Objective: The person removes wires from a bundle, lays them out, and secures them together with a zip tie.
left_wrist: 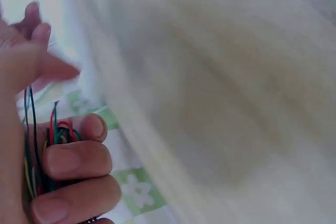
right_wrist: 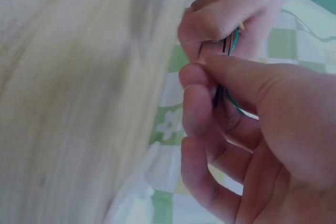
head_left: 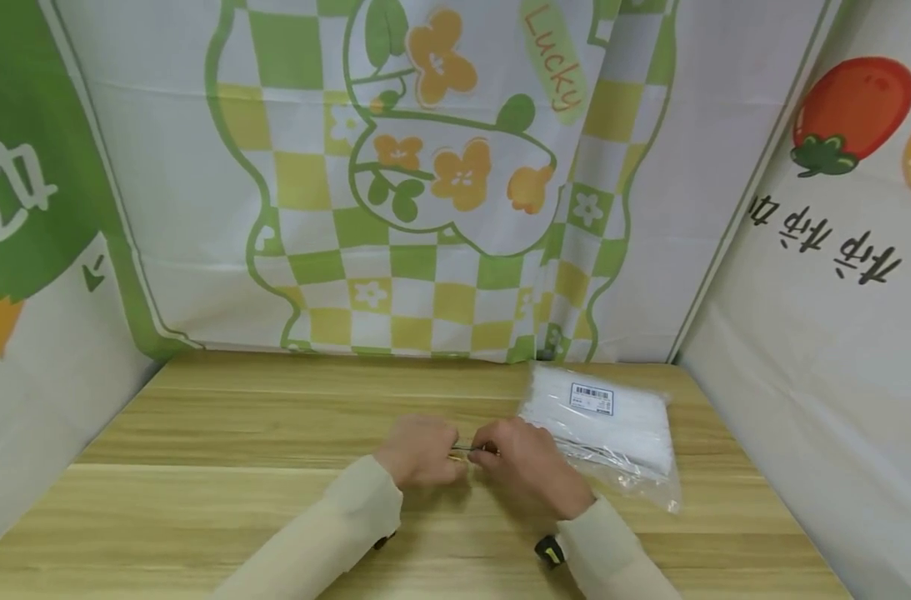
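Near the middle of the wooden table, my left hand (head_left: 419, 450) grips a bundle of thin coloured wires (left_wrist: 56, 135), with red, green, black and yellow strands. Its curled fingers cover most of the bundle in the left wrist view. Close on its right, my right hand (head_left: 528, 465) pinches a few strands between thumb and fingertips. Dark and green wires (right_wrist: 233, 43) run between the two hands in the right wrist view. The ends of the strands under the right fingertips are hidden.
A clear plastic bag (head_left: 605, 425) of white contents, with a printed label, lies on the wooden table (head_left: 237, 417) just beyond my right hand. Printed cloth (head_left: 455, 275) hangs along the back edge and on both sides.
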Demonstrator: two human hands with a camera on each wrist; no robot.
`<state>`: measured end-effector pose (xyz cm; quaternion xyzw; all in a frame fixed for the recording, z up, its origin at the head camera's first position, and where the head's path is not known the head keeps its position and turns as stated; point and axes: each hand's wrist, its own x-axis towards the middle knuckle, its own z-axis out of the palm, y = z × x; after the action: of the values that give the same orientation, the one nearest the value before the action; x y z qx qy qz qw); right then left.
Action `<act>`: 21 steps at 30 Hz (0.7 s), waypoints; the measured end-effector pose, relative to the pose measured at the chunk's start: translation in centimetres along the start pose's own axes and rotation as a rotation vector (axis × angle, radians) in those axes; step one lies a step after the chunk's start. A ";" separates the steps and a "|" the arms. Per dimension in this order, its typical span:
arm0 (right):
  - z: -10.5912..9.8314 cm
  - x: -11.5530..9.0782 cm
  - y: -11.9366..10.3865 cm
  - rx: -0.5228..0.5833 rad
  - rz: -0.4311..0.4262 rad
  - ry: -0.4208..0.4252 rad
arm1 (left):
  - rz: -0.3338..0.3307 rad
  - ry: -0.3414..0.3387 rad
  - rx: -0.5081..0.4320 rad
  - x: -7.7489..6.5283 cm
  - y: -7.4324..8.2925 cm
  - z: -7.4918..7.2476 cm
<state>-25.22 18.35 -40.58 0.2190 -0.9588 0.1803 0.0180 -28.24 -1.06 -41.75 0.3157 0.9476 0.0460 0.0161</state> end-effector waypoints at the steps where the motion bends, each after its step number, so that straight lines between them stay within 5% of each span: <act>1: -0.3 -0.2 -0.1 0.025 0.001 -0.006 | -0.016 0.019 -0.023 -0.3 0.0 -0.3; 7: -1.8 -1.4 -0.6 0.156 -0.012 0.009 | -0.080 0.104 0.008 -2.0 0.1 -1.1; 12: -1.9 -1.8 -1.0 0.231 -0.011 0.019 | -0.127 0.107 -0.024 -3.4 0.2 -1.3; 21: -1.1 -2.3 -1.3 0.201 -0.051 -0.061 | -0.136 0.095 0.015 -5.5 0.8 -1.7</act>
<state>-22.66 18.58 -39.33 0.2492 -0.9301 0.2684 -0.0288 -23.44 -3.85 -39.97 0.2481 0.9669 0.0526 -0.0282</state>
